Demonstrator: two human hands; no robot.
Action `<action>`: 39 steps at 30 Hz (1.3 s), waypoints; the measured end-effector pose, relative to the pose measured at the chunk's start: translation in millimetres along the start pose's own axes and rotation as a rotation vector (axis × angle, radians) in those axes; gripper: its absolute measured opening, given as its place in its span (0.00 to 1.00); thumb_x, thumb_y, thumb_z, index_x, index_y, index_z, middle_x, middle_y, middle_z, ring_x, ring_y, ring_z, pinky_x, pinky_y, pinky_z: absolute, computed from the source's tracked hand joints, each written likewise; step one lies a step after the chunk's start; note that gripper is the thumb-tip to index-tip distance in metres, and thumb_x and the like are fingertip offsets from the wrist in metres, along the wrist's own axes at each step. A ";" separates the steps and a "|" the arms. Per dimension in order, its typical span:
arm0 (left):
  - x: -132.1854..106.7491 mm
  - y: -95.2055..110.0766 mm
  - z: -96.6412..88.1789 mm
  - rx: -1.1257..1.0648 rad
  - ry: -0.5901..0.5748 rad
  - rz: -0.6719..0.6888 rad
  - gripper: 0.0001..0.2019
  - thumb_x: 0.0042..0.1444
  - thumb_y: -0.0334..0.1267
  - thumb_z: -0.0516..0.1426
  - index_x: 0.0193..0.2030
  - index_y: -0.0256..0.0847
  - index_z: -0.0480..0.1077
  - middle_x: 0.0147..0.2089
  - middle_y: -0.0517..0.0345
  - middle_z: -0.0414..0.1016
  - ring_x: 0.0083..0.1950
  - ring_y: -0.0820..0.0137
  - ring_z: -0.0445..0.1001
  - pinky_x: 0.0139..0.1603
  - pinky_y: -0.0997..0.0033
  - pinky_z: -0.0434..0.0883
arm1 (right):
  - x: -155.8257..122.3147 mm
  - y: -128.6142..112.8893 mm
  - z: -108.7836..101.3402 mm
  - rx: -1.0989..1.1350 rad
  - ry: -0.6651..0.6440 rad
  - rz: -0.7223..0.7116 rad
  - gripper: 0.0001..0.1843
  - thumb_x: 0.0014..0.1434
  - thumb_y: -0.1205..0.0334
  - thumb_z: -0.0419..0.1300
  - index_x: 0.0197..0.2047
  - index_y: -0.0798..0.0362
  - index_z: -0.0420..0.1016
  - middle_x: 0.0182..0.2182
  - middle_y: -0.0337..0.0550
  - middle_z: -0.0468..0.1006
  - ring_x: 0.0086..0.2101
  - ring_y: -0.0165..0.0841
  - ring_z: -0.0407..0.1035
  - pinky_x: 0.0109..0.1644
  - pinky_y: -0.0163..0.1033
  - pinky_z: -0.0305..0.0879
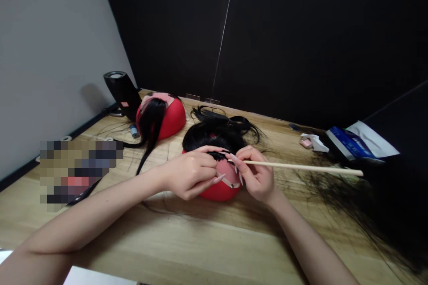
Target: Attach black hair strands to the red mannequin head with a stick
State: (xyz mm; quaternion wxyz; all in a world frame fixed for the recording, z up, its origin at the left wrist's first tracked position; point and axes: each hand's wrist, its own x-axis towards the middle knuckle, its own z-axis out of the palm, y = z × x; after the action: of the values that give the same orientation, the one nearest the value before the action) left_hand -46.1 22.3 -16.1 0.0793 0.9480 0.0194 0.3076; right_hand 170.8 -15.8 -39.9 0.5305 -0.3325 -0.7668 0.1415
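A red dome-shaped wig block (pixel 219 192) sits at mid-table, bearing a pink cap (pixel 226 170) with a pale edge band and black hair (pixel 214 136) at its far side. My right hand (pixel 259 178) pinches a wooden-handled ventilating needle (pixel 310 168). Its long pale handle points right, and its tip is hidden at the cap by my fingers. My left hand (pixel 194 173) rests over the block's left side with curled fingers, the index reaching to the hairline. Whatever its fingertips grip there is too small to make out.
Behind on the left stands a second red wig block (pixel 175 118) with black hair, beside a black cylindrical speaker (pixel 122 95). A blue-and-white packet (pixel 354 142), crumpled tissue (pixel 317 142) and loose dark hair (pixel 347 200) lie right. A pixelated item (pixel 80 173) is left.
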 end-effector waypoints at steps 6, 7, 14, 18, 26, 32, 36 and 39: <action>-0.2 0.0 0.4 0.017 -0.003 -0.003 0.14 0.64 0.30 0.48 0.27 0.38 0.67 0.24 0.60 0.66 0.28 0.73 0.65 0.67 0.54 0.68 | -0.6 2.2 1.3 -0.030 -0.004 -0.070 0.08 0.60 0.76 0.56 0.35 0.53 0.68 0.30 0.40 0.71 0.33 0.29 0.69 0.36 0.35 0.66; -0.3 0.0 0.6 0.017 -0.003 -0.004 0.14 0.64 0.30 0.48 0.27 0.38 0.67 0.24 0.60 0.66 0.28 0.73 0.66 0.67 0.54 0.68 | -0.9 2.6 1.2 -0.030 -0.005 -0.061 0.08 0.60 0.76 0.56 0.35 0.52 0.68 0.30 0.40 0.71 0.33 0.30 0.69 0.36 0.36 0.66; -0.2 -0.2 0.3 0.023 -0.012 -0.008 0.14 0.64 0.31 0.48 0.27 0.39 0.67 0.24 0.61 0.66 0.27 0.73 0.66 0.66 0.53 0.68 | -1.6 2.3 1.4 -0.063 -0.005 -0.061 0.08 0.60 0.74 0.56 0.35 0.51 0.69 0.30 0.42 0.72 0.32 0.31 0.70 0.34 0.38 0.67; -0.3 -0.3 0.6 0.031 -0.014 -0.008 0.15 0.64 0.31 0.48 0.27 0.39 0.67 0.24 0.61 0.66 0.28 0.73 0.66 0.67 0.53 0.68 | -1.3 2.0 1.7 -0.065 -0.009 -0.071 0.08 0.60 0.75 0.56 0.35 0.52 0.68 0.30 0.41 0.72 0.32 0.31 0.70 0.34 0.37 0.67; 0.2 0.3 0.0 0.026 -0.002 0.003 0.14 0.64 0.30 0.48 0.28 0.38 0.68 0.24 0.60 0.67 0.28 0.73 0.66 0.66 0.54 0.68 | -1.0 2.7 3.2 -0.008 0.002 -0.023 0.07 0.62 0.73 0.56 0.34 0.52 0.67 0.29 0.40 0.70 0.31 0.30 0.68 0.35 0.37 0.67; 0.1 0.3 0.1 0.017 -0.008 -0.004 0.14 0.64 0.31 0.48 0.28 0.38 0.68 0.24 0.60 0.67 0.28 0.73 0.67 0.67 0.54 0.68 | 0.3 3.5 2.8 -0.005 0.015 0.031 0.08 0.64 0.69 0.56 0.32 0.52 0.68 0.28 0.39 0.70 0.30 0.29 0.67 0.35 0.37 0.65; 0.0 0.4 -0.2 0.024 -0.014 -0.008 0.14 0.65 0.31 0.48 0.28 0.38 0.68 0.24 0.60 0.67 0.28 0.73 0.67 0.66 0.54 0.69 | -1.4 4.5 2.8 0.042 0.039 0.152 0.09 0.65 0.64 0.56 0.32 0.52 0.69 0.28 0.40 0.71 0.30 0.29 0.68 0.34 0.35 0.65; 0.4 0.4 -0.7 0.024 -0.019 -0.008 0.15 0.65 0.31 0.48 0.28 0.39 0.67 0.24 0.60 0.67 0.28 0.72 0.67 0.65 0.54 0.69 | -3.3 5.0 3.4 0.098 0.045 0.294 0.10 0.66 0.58 0.57 0.33 0.52 0.70 0.27 0.39 0.72 0.25 0.26 0.66 0.29 0.33 0.63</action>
State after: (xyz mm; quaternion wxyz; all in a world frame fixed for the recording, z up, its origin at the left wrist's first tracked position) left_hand -46.2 22.1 -15.3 0.0692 0.9517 0.0260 0.2981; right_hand 170.2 -13.7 -46.4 0.5367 -0.4179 -0.6900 0.2476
